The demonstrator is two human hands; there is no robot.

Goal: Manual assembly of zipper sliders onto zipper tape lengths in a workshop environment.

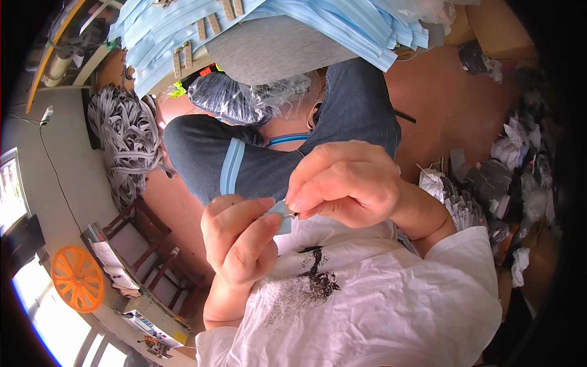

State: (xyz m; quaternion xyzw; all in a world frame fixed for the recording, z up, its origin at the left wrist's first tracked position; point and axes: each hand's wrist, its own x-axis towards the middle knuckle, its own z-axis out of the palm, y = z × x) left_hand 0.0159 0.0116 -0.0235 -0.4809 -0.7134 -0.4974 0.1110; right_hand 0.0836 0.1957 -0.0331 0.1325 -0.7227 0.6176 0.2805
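One zip [284,227] sits before the shirt [391,287], pinched in our left hand [239,237]; our right hand [350,186] grips a small piece [293,215], perhaps a slider. We're likely threading; next needs steady alignment.

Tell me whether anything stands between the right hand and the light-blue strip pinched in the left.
Nothing visible does: the right hand pinches a small dark piece right beside the light-blue strip in the left hand. Whether they touch is unclear.

Cannot make out small piece [293,215] at right hand [351,186] | cannot follow light-blue strips [162,33] past top edge | cannot sort blurred heap [529,168]
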